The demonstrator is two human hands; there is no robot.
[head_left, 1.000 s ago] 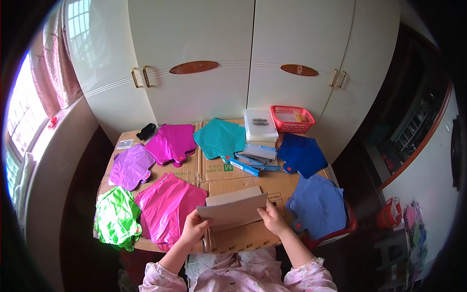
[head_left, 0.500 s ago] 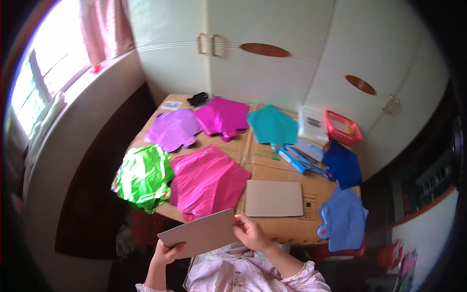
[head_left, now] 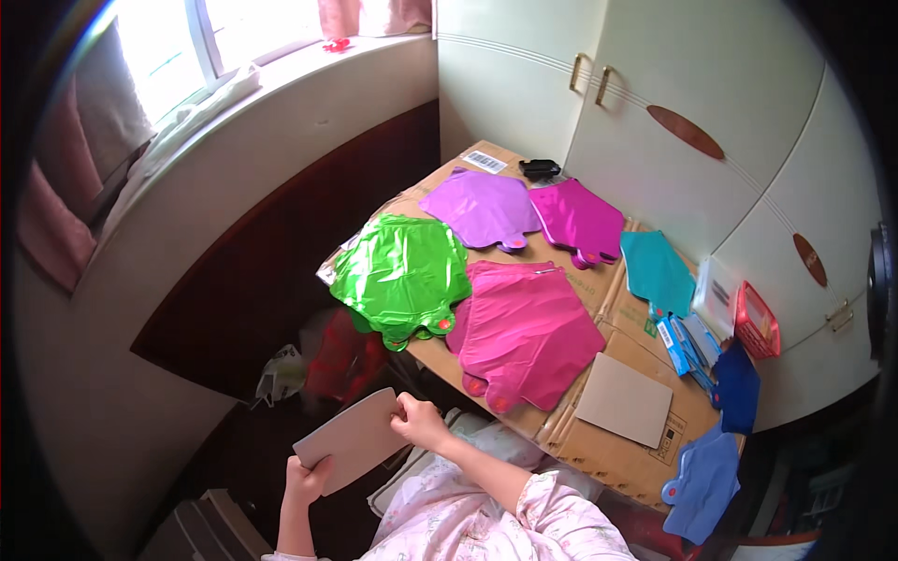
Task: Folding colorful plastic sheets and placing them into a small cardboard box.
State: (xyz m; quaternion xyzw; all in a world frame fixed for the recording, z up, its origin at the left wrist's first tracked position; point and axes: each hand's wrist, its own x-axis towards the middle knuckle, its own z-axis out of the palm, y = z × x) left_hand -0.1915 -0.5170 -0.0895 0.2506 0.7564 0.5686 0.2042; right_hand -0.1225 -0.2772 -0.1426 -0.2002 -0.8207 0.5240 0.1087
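A flat greyish-beige sheet of board (head_left: 355, 436) is tilted between my two hands, off the near left edge of the cardboard-topped table. My left hand (head_left: 307, 483) pinches its lower left corner, thumb on top. At the upper right corner, my right hand (head_left: 421, 423) grips the sheet with bent fingers. A similar beige board (head_left: 625, 400) lies flat on the table. Closest to my hands are a stack of pink foil pieces (head_left: 533, 337) and a stack of shiny green foil pieces (head_left: 402, 276), each with a small round tab.
Purple (head_left: 482, 208), magenta (head_left: 580, 220), teal (head_left: 658, 269), dark blue (head_left: 737, 385) and light blue (head_left: 703, 481) stacks lie around the table. Blue boxes (head_left: 687, 351), a red basket (head_left: 756, 320) and a small black object (head_left: 539, 169) sit along the far side, before white cabinets (head_left: 692, 56).
My view has turned to the left, so the table appears farther right. The held board has come away from the pink stack's near edge and tilts more steeply; both hands keep their hold.
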